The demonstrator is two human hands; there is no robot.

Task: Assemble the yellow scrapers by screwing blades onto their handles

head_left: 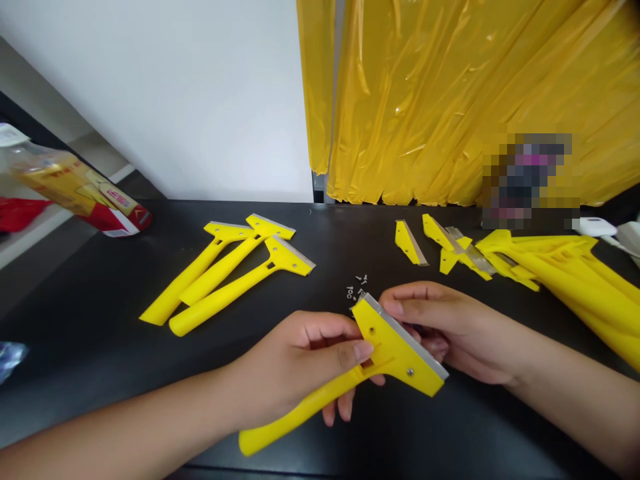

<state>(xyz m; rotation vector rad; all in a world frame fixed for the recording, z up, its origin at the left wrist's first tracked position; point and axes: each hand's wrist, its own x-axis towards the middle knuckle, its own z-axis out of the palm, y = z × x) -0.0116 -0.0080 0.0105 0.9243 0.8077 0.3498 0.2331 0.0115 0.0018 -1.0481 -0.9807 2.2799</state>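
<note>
A yellow scraper (400,347) with a metal blade along its head is tilted above the black table. My left hand (315,360) is closed around its neck, the thumb pressed on the face beside the square slot. A screw sits in the lower hole of the head; the upper hole looks dark. At the blade edge, my right hand (450,320) is closed, thumb and forefinger against the head and the other fingers partly hidden behind it. Several small screws (361,280) lie on the table just beyond the scraper's top corner.
To the left lie three scrapers (225,280) with blades. Yellow head plates (409,243) and loose blades are at the back right, beside a pile of yellow handles (585,273). A drink bottle (85,187) leans at far left. Yellow plastic sheeting (425,100) hangs behind.
</note>
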